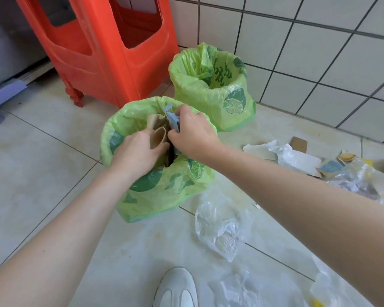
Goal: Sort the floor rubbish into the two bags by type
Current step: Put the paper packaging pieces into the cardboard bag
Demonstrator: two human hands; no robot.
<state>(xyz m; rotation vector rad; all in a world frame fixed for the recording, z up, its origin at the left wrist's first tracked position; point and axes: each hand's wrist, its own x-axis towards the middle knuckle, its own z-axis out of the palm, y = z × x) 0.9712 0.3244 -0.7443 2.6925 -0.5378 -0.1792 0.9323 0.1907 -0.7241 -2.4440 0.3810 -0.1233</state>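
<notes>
Head view: far bag's script unreadable; left hand grips brown cardboard, right hand pinches blue card over near bag; clear plastic lies beside.

My one head camera looks steeply down, close above the nearer green bag, wall beyond it.
</notes>
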